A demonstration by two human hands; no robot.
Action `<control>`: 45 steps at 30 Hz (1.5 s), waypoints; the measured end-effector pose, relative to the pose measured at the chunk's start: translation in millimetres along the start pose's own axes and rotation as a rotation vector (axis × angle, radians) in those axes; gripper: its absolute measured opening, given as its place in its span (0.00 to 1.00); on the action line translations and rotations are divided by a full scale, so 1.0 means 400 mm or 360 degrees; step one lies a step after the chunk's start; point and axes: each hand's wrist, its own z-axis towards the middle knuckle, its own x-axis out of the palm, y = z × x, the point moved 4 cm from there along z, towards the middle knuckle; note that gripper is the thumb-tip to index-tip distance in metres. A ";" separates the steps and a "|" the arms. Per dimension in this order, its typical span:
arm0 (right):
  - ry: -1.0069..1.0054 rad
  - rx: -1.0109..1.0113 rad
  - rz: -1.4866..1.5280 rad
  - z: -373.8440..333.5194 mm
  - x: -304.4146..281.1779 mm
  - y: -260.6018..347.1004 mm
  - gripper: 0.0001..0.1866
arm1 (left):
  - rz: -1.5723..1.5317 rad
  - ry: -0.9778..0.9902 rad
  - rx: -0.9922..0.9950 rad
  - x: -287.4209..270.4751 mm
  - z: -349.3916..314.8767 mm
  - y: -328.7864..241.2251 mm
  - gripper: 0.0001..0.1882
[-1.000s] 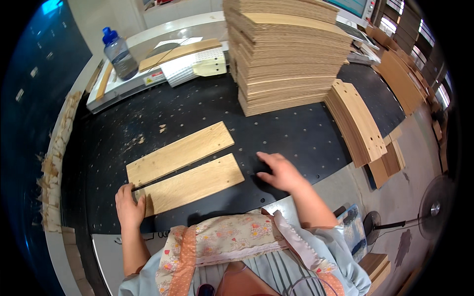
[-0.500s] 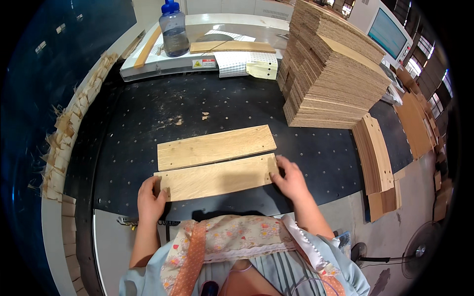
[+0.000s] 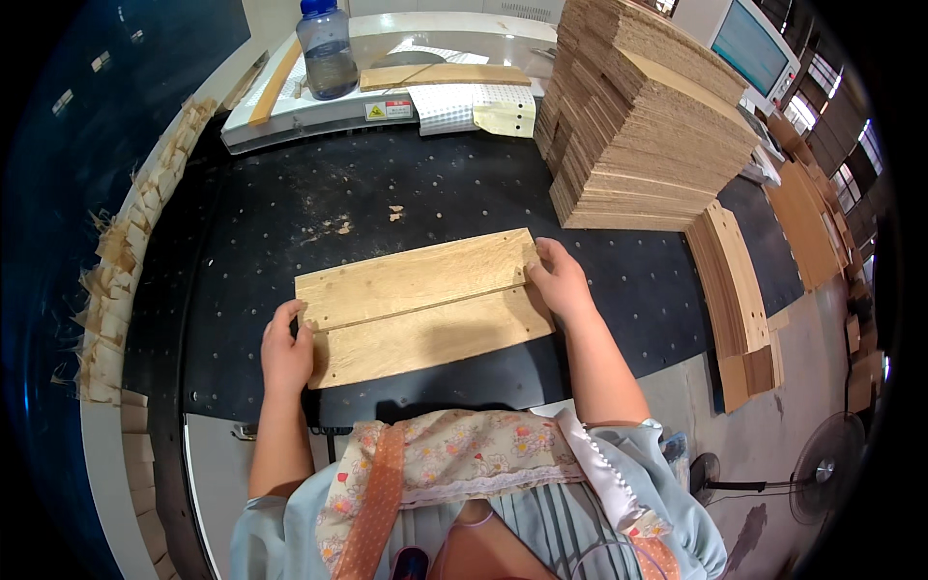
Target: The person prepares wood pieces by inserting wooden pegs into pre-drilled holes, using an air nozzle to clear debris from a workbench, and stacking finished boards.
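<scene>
Two light wood-grain boards lie side by side on the black work table, their long edges nearly touching. The far board (image 3: 416, 269) and the near board (image 3: 435, 333) both slant slightly up to the right, with small holes near their ends. My left hand (image 3: 287, 350) grips the left end of the far board, its fingers at the short edge and its thumb beside the seam. At the other end, my right hand (image 3: 561, 278) holds the far board's right corner between thumb and fingers. No hand is on the near board.
A tall stack of particle boards (image 3: 648, 135) stands at the back right, beside a lower pile of wood-grain boards (image 3: 727, 280). Behind the table, a blue water bottle (image 3: 327, 53) and a wooden strip (image 3: 445, 76) rest on a white machine part (image 3: 290, 124). Brush-like flaps (image 3: 126, 261) line the left.
Both hands have moved from the ends of the near board to the ends of the far one. The gap between the boards has narrowed to a thin seam.
</scene>
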 end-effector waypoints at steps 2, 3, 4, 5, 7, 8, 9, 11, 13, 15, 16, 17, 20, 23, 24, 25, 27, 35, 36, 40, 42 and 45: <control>-0.0036 -0.0082 -0.0081 -0.052 -0.022 0.037 0.25 | 0.0039 -0.0005 0.0025 -0.034 -0.039 -0.004 0.16; -0.0005 -0.0090 -0.0037 -0.078 -0.029 0.042 0.24 | 0.0003 -0.0009 0.0095 -0.050 -0.063 0.012 0.16; 0.0016 -0.0080 -0.0007 -0.109 -0.041 0.037 0.24 | 0.0011 0.0035 0.0078 -0.049 -0.080 0.012 0.16; 0.0039 -0.0071 0.0023 -0.136 -0.051 0.028 0.24 | 0.0019 0.0077 0.0061 -0.053 -0.098 0.007 0.16; 0.0077 -0.0029 0.0122 -0.160 -0.047 -0.025 0.25 | -0.0034 0.0121 -0.0002 -0.052 -0.128 0.015 0.16; 0.0073 -0.0029 0.0122 -0.167 -0.052 -0.041 0.25 | -0.0111 0.0123 -0.0044 -0.044 -0.137 0.026 0.16; 0.0075 -0.0038 0.0127 -0.169 -0.054 -0.042 0.25 | -0.0186 0.0114 -0.0090 -0.042 -0.143 0.032 0.15; 0.0074 0.0051 0.0034 -0.160 -0.070 -0.033 0.26 | -0.0079 0.0152 -0.0188 -0.044 -0.142 0.024 0.15; 0.0177 0.0175 0.0117 -0.140 -0.066 -0.015 0.26 | 0.0002 0.0260 -0.0290 -0.042 -0.126 0.010 0.16; 0.0199 0.0076 0.0018 -0.126 -0.036 -0.010 0.26 | -0.0065 0.0248 -0.0275 -0.019 -0.110 0.046 0.17; 0.0183 0.0069 -0.0026 -0.118 -0.026 -0.003 0.27 | -0.0092 0.0235 -0.0275 -0.007 -0.102 0.067 0.17; 0.0168 0.0061 -0.0069 -0.110 -0.017 0.005 0.28 | -0.0272 0.0168 -0.0243 0.000 -0.094 0.078 0.18; 0.0008 -0.0088 0.0086 -0.064 0.021 -0.003 0.30 | -0.0690 -0.0064 -0.0148 0.010 -0.051 0.056 0.19; -0.0002 -0.0200 0.0929 -0.001 0.072 0.014 0.33 | -0.1327 -0.0324 0.0198 -0.002 -0.005 0.022 0.25; 0.0084 -0.0173 0.1287 0.011 0.092 0.026 0.35 | -0.1418 -0.0340 0.0249 -0.006 0.007 0.027 0.29; 0.0107 -0.0154 0.1363 0.019 0.108 0.028 0.36 | -0.1413 -0.0347 0.0152 -0.004 0.016 0.042 0.31; 0.0155 -0.0108 0.1506 0.024 0.131 0.039 0.37 | -0.1406 -0.0357 -0.0050 0.004 0.023 0.071 0.33; 0.0309 -0.0132 0.1398 0.029 0.124 0.037 0.37 | -0.1381 -0.0209 -0.0091 0.012 0.042 0.055 0.33; 0.0351 -0.0125 0.1418 0.028 0.116 0.046 0.37 | -0.1363 -0.0194 -0.0116 0.006 0.044 0.050 0.32; 0.0212 -0.0093 0.1446 0.010 0.073 0.090 0.39 | -0.1421 -0.0189 0.0120 -0.007 0.039 0.014 0.34; 0.0181 -0.0226 0.1548 0.029 0.057 0.091 0.40 | -0.1451 -0.0258 0.0106 -0.028 0.045 -0.023 0.36; 0.0214 -0.0187 0.1443 0.048 0.063 0.079 0.39 | -0.1381 -0.0124 -0.0016 -0.006 0.070 0.011 0.36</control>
